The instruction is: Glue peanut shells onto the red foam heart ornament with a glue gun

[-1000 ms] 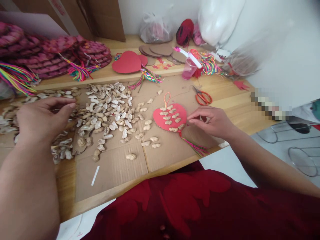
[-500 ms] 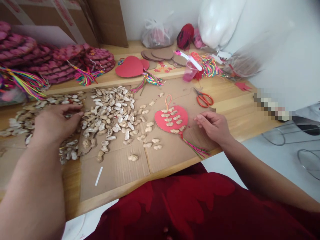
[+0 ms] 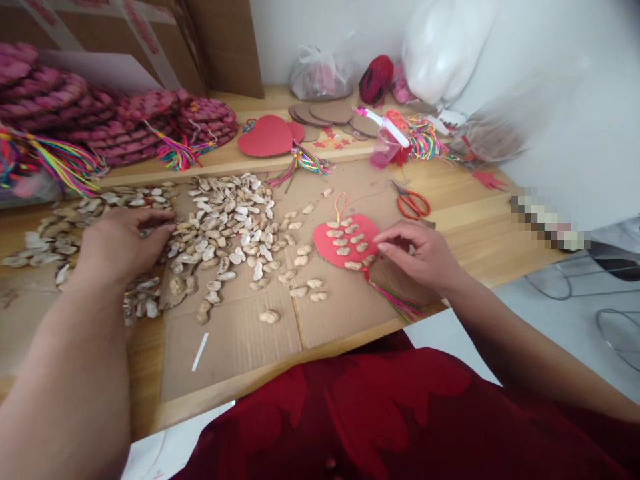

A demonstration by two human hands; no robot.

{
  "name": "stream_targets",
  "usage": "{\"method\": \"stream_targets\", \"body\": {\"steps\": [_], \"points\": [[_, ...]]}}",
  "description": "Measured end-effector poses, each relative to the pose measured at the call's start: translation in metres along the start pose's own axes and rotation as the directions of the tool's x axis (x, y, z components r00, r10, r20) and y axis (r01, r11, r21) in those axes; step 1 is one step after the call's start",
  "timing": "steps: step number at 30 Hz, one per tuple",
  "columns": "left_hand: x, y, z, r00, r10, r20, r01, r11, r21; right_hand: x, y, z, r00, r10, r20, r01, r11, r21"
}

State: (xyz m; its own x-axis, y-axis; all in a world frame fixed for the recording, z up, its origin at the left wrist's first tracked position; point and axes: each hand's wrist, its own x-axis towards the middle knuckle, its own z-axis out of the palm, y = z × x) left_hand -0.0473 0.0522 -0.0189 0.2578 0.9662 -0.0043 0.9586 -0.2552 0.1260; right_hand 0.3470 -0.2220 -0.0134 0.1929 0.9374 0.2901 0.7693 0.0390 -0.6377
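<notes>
The left hand (image 3: pixel 117 243) is curled over the left of the peanut shells (image 3: pixel 235 207), any grasp hidden. Rightward, the peanut-studded red heart (image 3: pixel 323 244) lies just at the right hand's (image 3: pixel 419 255) fingertips (image 3: pixel 384 247); whether they pinch anything, I cannot tell.

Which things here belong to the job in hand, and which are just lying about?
Seemingly in use:
Red heart-shaped card near right hand
Tan peanut shells around left hand

Seemingly lying about:
Orange-handled metal scissors
Narrow white strip
Dark red yarn ball
</notes>
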Motion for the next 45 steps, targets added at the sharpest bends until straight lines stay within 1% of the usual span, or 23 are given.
{"method": "stream_targets", "body": {"steps": [4,7,10,18,23,29,36,38,41,45], "points": [[-0.001,0.0,-0.001,1.0,0.01,0.006,-0.01,1.0,-0.003,0.019,-0.003,-0.005,0.99,-0.055,0.129,0.061,0.997,-0.044],[0.0,-0.002,0.001,1.0,0.024,-0.002,-0.024,1.0,-0.001,0.031,-0.001,-0.009,0.966,-0.084,0.246,0.113,0.988,-0.108],[0.0,-0.004,0.002,0.999,0.037,-0.016,-0.037,0.999,-0.003,0.037,0.002,-0.01,0.949,-0.088,0.302,0.141,0.977,-0.16],[0.0,-0.003,0.004,1.0,0.02,-0.014,-0.02,1.0,-0.005,0.039,0.004,-0.005,0.932,-0.095,0.349,0.151,0.979,-0.136],[-0.002,-0.001,0.002,1.0,0.01,-0.021,-0.01,1.0,-0.007,0.039,0.003,-0.006,0.923,-0.095,0.373,0.153,0.98,-0.128],[-0.001,-0.003,0.002,0.999,0.036,-0.031,-0.037,0.999,-0.015,0.038,0.003,-0.007,0.922,-0.075,0.38,0.137,0.981,-0.14],[-0.003,0.002,-0.001,1.0,0.009,-0.012,-0.01,1.0,-0.015,0.039,0.001,-0.01,0.913,-0.068,0.402,0.138,0.979,-0.148],[-0.005,0.004,-0.002,1.0,0.005,-0.008,-0.005,1.0,-0.02,0.04,-0.001,-0.011,0.91,-0.082,0.407,0.157,0.975,-0.154],[-0.006,0.006,-0.003,1.0,0.001,-0.009,-0.001,1.0,-0.031,0.042,-0.007,-0.011,0.915,-0.121,0.384,0.196,0.967,-0.164],[-0.004,0.004,-0.003,1.0,0.003,-0.006,-0.003,1.0,-0.027,0.043,-0.019,-0.003,0.906,-0.15,0.396,0.226,0.962,-0.152]]}}
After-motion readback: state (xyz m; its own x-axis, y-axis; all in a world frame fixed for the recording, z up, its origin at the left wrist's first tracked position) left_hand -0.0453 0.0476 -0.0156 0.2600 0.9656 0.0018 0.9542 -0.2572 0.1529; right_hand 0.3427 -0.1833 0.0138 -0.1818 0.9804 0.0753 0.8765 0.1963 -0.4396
